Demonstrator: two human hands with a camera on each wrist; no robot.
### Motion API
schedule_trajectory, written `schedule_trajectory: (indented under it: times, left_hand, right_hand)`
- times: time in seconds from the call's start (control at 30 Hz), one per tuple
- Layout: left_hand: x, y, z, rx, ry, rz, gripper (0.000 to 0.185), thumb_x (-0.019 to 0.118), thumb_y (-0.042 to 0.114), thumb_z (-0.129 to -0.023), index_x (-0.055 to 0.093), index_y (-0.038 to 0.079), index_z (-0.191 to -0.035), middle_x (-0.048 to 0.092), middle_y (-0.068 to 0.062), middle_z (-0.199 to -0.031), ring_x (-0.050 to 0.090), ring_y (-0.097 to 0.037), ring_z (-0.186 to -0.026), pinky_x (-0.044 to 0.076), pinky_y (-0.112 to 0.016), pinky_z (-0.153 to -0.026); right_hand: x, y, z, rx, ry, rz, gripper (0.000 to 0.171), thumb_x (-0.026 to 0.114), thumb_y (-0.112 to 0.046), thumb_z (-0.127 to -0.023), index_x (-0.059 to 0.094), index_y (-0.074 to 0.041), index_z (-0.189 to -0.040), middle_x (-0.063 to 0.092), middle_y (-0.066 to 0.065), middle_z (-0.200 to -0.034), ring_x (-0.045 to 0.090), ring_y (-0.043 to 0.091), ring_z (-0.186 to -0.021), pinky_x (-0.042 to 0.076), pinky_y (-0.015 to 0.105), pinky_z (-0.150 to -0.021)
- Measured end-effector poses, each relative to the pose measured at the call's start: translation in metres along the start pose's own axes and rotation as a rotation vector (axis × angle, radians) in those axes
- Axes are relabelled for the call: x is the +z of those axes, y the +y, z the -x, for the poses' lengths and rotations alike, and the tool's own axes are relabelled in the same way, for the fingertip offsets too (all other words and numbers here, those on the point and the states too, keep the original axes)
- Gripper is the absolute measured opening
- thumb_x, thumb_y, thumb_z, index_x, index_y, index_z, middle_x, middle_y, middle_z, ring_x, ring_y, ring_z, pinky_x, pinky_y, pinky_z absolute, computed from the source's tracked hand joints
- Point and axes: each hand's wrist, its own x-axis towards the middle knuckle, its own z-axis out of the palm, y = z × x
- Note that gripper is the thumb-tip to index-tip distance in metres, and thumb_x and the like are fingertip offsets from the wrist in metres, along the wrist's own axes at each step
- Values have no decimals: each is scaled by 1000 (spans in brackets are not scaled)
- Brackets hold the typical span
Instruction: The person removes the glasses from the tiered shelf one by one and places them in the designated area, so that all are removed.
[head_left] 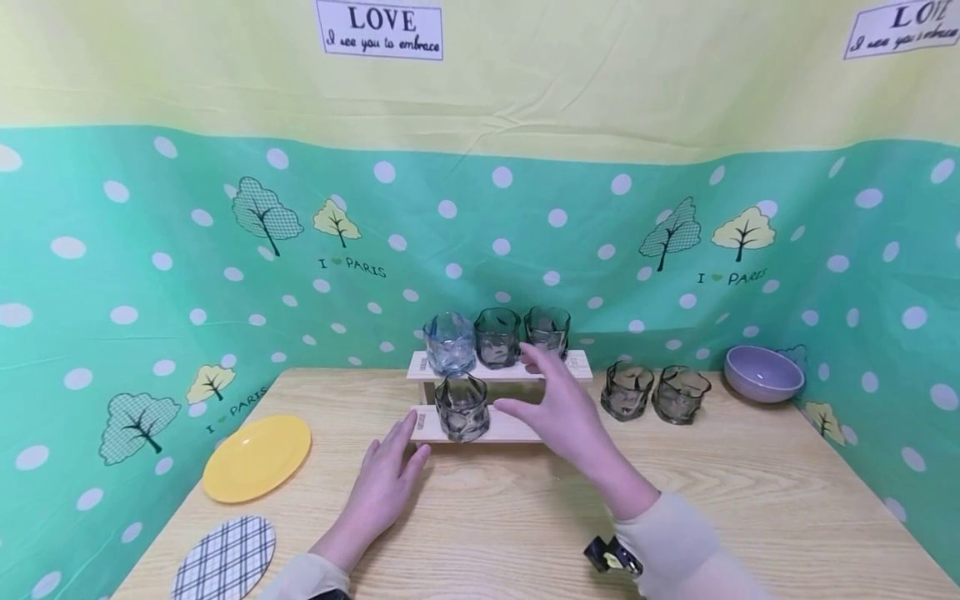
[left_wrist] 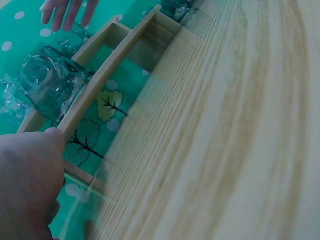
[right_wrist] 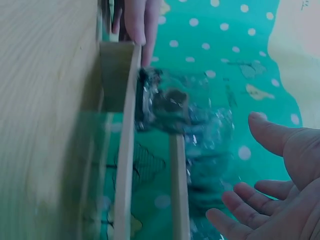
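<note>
A two-step wooden rack [head_left: 513, 429] stands in the middle of the table in the head view. On its lower step, toward the left, sits a smoky grey glass [head_left: 462, 410]. The upper step bears a bluish clear glass [head_left: 449, 346] and two dark glasses, the middle one [head_left: 497, 340] and the right one [head_left: 547, 325], partly behind my right fingers. My left hand [head_left: 384, 485] touches the left end of the lower step with fairly straight fingers. With fingers spread, my right hand [head_left: 566, 412] hovers over the rack's right side, holding nothing.
Right of the rack stand two smoky brown glasses, one nearer [head_left: 627, 392] and one beyond [head_left: 681, 395], then a purple bowl [head_left: 763, 373]. At the left lie a yellow plate [head_left: 257, 458] and a plaid round mat [head_left: 227, 558]. A dotted cloth [head_left: 480, 200] hangs behind.
</note>
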Motion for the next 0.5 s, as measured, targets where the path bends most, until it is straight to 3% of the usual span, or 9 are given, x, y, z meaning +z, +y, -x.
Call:
schedule_trajectory:
  times: [0.17,0.23,0.5]
  left_hand:
    - [-1,2,1,-17,-15,1,69,60,30,-116,32,2,-172,41,-25,-171,36,-46,-160,12,-73,-131]
    - [-1,2,1,-18,-16,-1,69,60,30,-116,32,2,-172,41,-25,-171,36,-46,-160,12,-73,-131]
    - [-1,1,1,-11,-6,-6,69,61,30,-116,33,2,-172,42,-26,-170,37,-46,-159,13,-73,-130]
  right_hand:
    - [22,-5,-1,6,-28,-28,103,97,-40,-86,42,-21,-171,53,9,-165,53,41,-148,39,72,-121]
    - [30,-7,-2,5,-43,-45,103,97,-41,-85,42,-23,-171,50,10,-167,55,42,-146,46,67,-118]
    - [55,-8,-4,-10,-70,-3,106,93,-50,-87,40,-15,-172,46,15,-170,56,44,-144,49,64,-117]
